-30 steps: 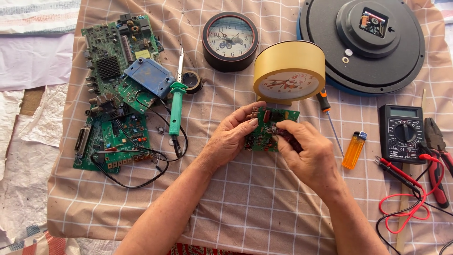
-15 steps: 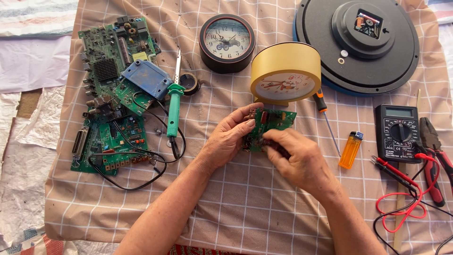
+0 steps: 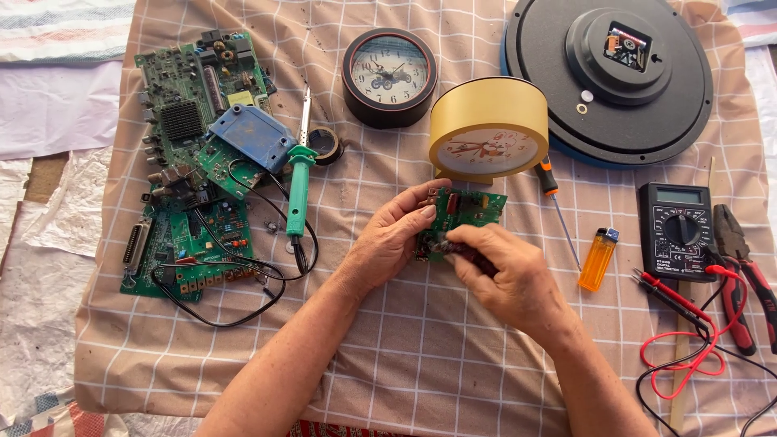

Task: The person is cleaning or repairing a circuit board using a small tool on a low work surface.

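My left hand [image 3: 392,239] grips the left edge of a small green circuit board [image 3: 469,209], holding it tilted above the checked cloth [image 3: 421,356]. My right hand [image 3: 510,279] is closed around a dark slim tool whose tip [image 3: 441,243] touches the lower part of the board. Most of the tool is hidden in my fingers, so I cannot tell what kind it is. A yellow round clock [image 3: 488,129] stands just behind the board.
Green circuit boards [image 3: 190,162] with a blue box and a green-handled soldering iron [image 3: 298,190] lie at the left. A small dark clock [image 3: 390,74] and a large black clock back [image 3: 615,77] sit at the top. A screwdriver [image 3: 557,206], orange lighter [image 3: 599,259], multimeter [image 3: 678,231] and pliers [image 3: 740,275] lie at the right.
My right hand has moved left and down across the board, and now presses the tool against its lower left part. The left hand keeps its hold.
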